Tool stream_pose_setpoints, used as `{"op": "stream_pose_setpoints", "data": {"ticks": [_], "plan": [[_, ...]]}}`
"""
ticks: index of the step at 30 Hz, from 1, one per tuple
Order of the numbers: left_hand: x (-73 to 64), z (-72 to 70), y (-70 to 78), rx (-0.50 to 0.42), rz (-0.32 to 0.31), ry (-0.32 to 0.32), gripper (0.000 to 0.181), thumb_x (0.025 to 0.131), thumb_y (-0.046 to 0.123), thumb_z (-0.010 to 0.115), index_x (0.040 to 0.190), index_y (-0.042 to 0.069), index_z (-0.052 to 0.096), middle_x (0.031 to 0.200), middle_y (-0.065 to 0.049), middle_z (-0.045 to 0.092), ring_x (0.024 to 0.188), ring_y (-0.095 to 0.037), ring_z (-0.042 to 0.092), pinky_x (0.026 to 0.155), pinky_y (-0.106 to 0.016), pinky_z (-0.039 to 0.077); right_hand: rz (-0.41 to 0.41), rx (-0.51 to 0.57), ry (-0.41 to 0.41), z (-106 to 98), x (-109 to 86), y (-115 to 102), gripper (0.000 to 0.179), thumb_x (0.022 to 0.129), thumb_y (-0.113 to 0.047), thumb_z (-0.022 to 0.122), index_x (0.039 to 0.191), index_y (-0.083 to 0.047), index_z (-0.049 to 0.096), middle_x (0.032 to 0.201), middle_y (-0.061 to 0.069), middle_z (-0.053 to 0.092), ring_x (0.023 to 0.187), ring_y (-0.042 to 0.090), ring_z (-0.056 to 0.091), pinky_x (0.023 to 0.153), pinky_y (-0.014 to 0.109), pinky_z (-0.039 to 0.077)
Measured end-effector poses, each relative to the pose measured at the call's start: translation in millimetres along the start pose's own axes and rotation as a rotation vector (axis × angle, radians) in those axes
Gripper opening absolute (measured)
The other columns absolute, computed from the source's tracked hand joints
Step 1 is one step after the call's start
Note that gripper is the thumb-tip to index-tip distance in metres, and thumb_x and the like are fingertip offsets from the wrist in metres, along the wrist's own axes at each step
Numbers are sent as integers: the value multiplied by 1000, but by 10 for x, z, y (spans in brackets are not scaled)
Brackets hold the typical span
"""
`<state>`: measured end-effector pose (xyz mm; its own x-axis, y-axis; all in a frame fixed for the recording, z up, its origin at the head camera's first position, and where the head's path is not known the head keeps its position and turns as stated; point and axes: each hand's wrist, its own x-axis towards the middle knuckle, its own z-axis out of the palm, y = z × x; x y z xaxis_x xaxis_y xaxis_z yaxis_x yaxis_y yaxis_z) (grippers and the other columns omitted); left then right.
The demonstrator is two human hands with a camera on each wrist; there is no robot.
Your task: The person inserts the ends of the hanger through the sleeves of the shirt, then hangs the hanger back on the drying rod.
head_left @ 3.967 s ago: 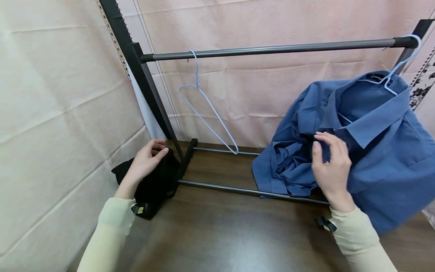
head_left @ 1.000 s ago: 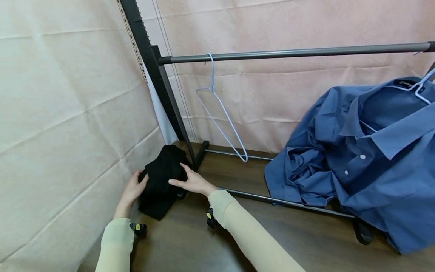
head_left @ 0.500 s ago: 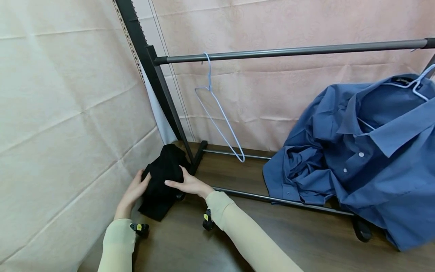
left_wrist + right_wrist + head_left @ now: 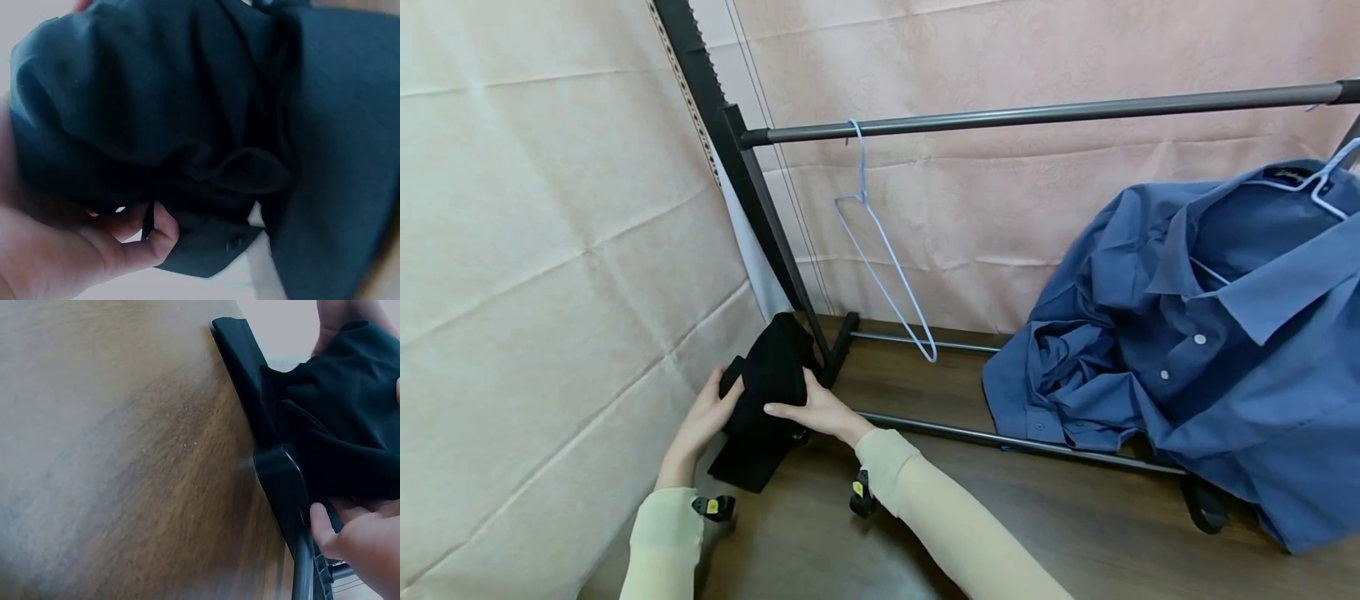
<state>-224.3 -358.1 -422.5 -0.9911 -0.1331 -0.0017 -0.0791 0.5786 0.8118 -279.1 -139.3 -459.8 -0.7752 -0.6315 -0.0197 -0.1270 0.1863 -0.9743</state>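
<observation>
A black shirt (image 4: 771,375) lies bunched and folded at the left foot of a clothes rack, beside the cream cloth wall. My left hand (image 4: 706,417) grips its left side, thumb in front. In the left wrist view that hand (image 4: 94,250) pinches the black cloth (image 4: 137,94), next to a pointed flap with a button. On the other side my right hand (image 4: 823,412) holds the shirt between thumb and fingers, close to the rack's foot. The right wrist view shows the right hand (image 4: 359,537) low on the cloth (image 4: 356,400), its fingers partly hidden under it.
A pale blue hanger (image 4: 887,250) hangs bare on the rack's rail (image 4: 1037,112). At the right a blue shirt (image 4: 1180,358) hangs on another hanger (image 4: 1333,179), spilling over the lower bar (image 4: 955,431). The wooden table (image 4: 820,542) stretches in front.
My right hand has come from the blue shirt across to the black shirt. The left hand shifted lower on the black cloth, and lately both hands lifted and gathered its sides slightly.
</observation>
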Motion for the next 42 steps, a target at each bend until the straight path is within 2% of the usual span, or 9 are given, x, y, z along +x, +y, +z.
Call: {"op": "stream_pose_setpoints", "data": {"ticks": [7,16,24,28,36,42], "plan": [[-66,21,176,30,61,4,84,102,59,44,159,3,17,160,-27,24,145,-45,26,112,-62,26,-17,48,43,-48,-76,-17,103,85,-60,73,162,-25,15,163,0,27,146,22,32,115,46,30],[-103,114,421,49,107,0,77,102,58,45,157,9,23,156,-24,33,139,-43,35,109,-60,31,-68,25,86,-251,-221,-81,102,85,-60,74,162,-31,14,164,-3,26,146,21,31,115,47,30],[-106,284,585,52,175,7,67,105,47,48,155,7,28,153,-23,39,138,-39,39,111,-56,31,-92,9,110,-451,-385,-80,97,86,-56,75,161,-31,19,160,0,34,142,21,38,114,47,33],[-80,380,642,33,200,-14,66,105,46,49,155,8,28,152,-22,41,137,-38,41,110,-56,32,-95,-4,122,-545,-450,-45,98,86,-57,75,161,-30,18,160,2,35,141,22,39,113,48,33],[-39,552,771,83,258,-34,64,104,47,52,152,8,34,156,-21,36,142,-39,36,112,-60,29,-128,-11,151,-713,-628,19,97,87,-56,74,161,-30,17,155,3,42,137,22,45,111,48,37],[-42,692,905,61,292,-74,63,104,44,53,152,7,35,154,-20,39,138,-38,40,110,-58,33,-137,-62,204,-853,-803,50,94,85,-58,75,159,-33,22,149,4,49,131,20,52,107,46,42]]}}
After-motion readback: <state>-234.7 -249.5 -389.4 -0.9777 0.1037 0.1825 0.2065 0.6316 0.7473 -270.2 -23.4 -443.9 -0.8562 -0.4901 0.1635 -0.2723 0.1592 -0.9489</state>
